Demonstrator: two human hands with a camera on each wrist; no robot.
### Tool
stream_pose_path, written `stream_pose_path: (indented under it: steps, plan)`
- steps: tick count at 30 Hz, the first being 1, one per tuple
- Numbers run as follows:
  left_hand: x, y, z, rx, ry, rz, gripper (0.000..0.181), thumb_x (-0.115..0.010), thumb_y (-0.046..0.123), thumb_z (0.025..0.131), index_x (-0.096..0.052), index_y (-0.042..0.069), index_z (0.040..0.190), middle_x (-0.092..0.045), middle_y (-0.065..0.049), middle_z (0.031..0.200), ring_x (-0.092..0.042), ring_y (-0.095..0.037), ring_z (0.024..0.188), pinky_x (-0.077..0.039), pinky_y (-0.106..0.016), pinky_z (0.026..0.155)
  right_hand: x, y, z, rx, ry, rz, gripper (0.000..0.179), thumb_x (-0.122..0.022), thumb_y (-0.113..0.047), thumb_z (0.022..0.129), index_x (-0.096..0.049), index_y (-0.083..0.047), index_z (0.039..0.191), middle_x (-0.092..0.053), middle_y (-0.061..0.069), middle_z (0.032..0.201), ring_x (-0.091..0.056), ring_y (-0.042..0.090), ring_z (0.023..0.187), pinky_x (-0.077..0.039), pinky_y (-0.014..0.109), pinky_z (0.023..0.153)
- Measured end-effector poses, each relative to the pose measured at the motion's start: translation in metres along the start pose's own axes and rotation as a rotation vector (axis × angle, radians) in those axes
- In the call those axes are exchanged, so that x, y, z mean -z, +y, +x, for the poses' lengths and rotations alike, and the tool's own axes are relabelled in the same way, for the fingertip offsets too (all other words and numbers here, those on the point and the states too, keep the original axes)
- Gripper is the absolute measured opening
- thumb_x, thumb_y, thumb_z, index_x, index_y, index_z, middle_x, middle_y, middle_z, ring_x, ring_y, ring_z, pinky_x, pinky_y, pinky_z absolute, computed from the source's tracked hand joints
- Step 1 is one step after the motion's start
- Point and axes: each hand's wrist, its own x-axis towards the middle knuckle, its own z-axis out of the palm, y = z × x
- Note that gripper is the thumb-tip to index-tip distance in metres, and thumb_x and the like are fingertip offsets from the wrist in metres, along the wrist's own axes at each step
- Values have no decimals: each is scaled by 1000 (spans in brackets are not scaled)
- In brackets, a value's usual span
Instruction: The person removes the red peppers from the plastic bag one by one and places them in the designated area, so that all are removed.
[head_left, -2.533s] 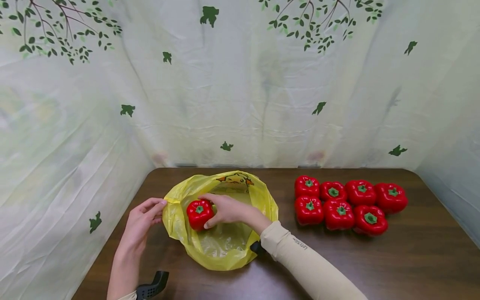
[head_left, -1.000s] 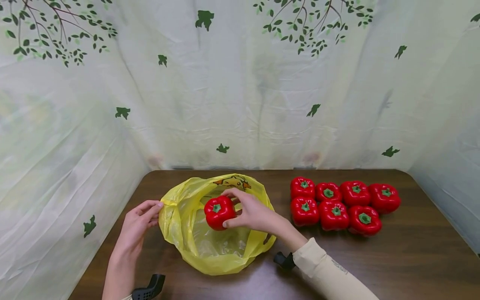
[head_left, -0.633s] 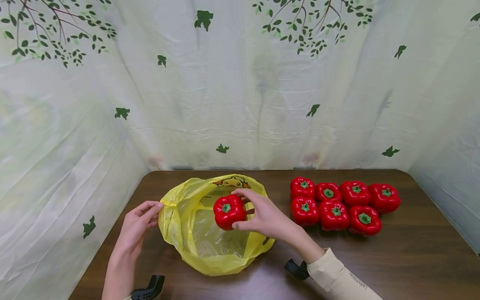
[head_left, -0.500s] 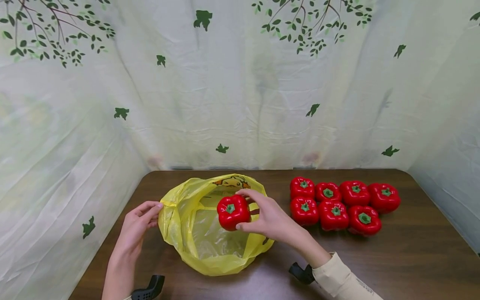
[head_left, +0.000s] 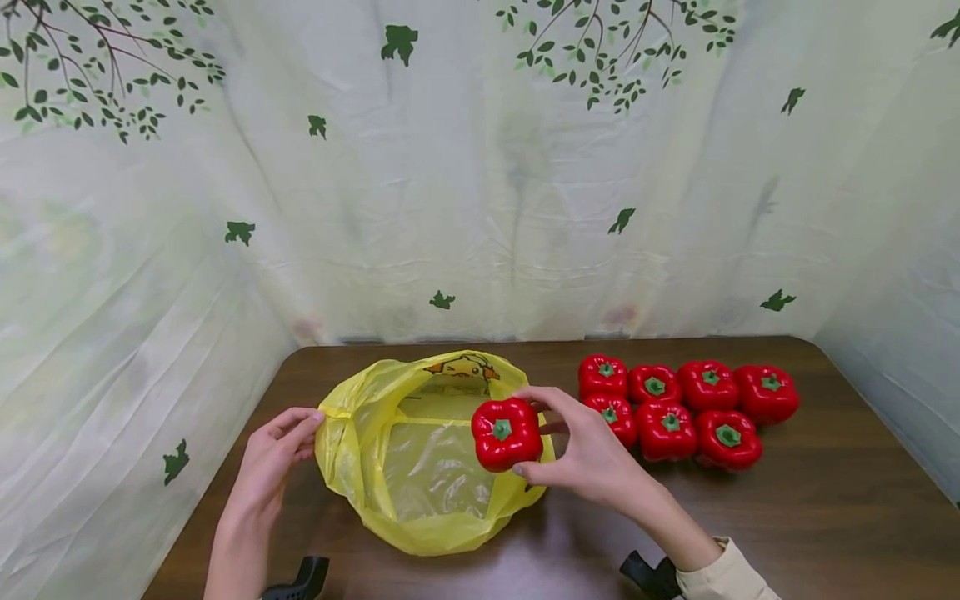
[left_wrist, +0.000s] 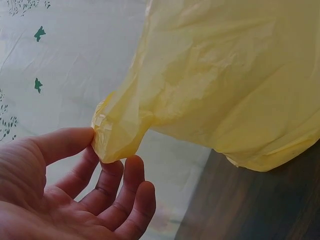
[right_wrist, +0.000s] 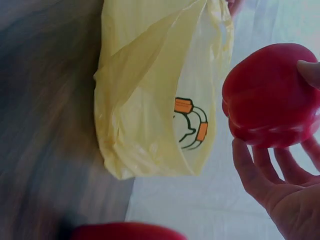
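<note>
A yellow plastic bag [head_left: 352, 467] with a cartoon print stands with its mouth spread on the table. My left hand [head_left: 272, 458] pinches the bag's left rim between thumb and fingers; the left wrist view shows the gathered yellow film [left_wrist: 117, 132] at the fingertips. My right hand [head_left: 588, 454] grips a red bell pepper [head_left: 507, 433] with a green stem, held over the bag's right rim. In the right wrist view this bell pepper [right_wrist: 272, 95] sits between thumb and fingers, beside the bag and apart from it. The visible bottom of the bag shows no pepper.
Several more red bell peppers [head_left: 667, 429] stand in two rows on the right of the brown table [head_left: 825, 508]. A pale cloth [head_left: 525, 167] with leaf prints hangs behind and along the sides. Black wrist-worn devices [head_left: 300, 579] sit near the front edge.
My right hand has lifted the bell pepper from inside the bag and carried it rightward to the bag's right rim. The left hand keeps its pinch on the left rim.
</note>
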Motion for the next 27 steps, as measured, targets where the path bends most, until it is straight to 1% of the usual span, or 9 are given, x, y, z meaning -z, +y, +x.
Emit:
stream_pose_path:
  steps: [6,9,13,17,22,27]
  plan:
    - [-1,0,1,-5,-1,-14,20,-70,30,93,-70,11,97,-66,6,86,-62,-11,78,-53,-25,71,14,3,-16,-32,9,-19,68,-88,-28,75,-53,-32,133,-59,-11,120,-66,15,93,-55,40,85]
    - [-1,0,0,-6,1,-17,19,-70,30,93,-70,11,96,-66,6,86,-62,-11,78,-53,-25,71,21,3,-25,-36,21,-25,68,-87,-32,75,-53,-31,134,-58,-11,122,-63,14,100,-55,39,86]
    - [-2,0,-1,-9,3,-20,19,-70,29,93,-70,11,96,-66,6,85,-62,-11,77,-53,-25,70,28,3,-38,-48,48,2,70,-88,-28,75,-53,-33,134,-57,-11,126,-58,13,110,-53,35,89]
    - [-2,2,-2,-10,0,-10,20,-69,31,93,-70,11,96,-66,6,86,-62,-11,78,-53,-25,71,36,2,-52,-35,88,30,71,-88,-22,75,-53,-33,135,-56,-8,130,-57,15,113,-53,32,89]
    - [-2,3,-2,-2,1,-10,21,-69,32,93,-70,11,97,-66,6,86,-61,-11,78,-53,-25,71,50,2,-65,-23,145,-2,72,-88,-18,75,-52,-25,137,-55,-8,129,-52,15,116,-54,31,87]
    - [-1,1,-2,0,3,-11,21,-69,31,93,-70,10,97,-66,6,86,-62,-11,78,-53,-25,71,65,4,-76,-58,191,-49,74,-87,-14,75,-51,-24,139,-52,-8,131,-52,15,115,-54,29,85]
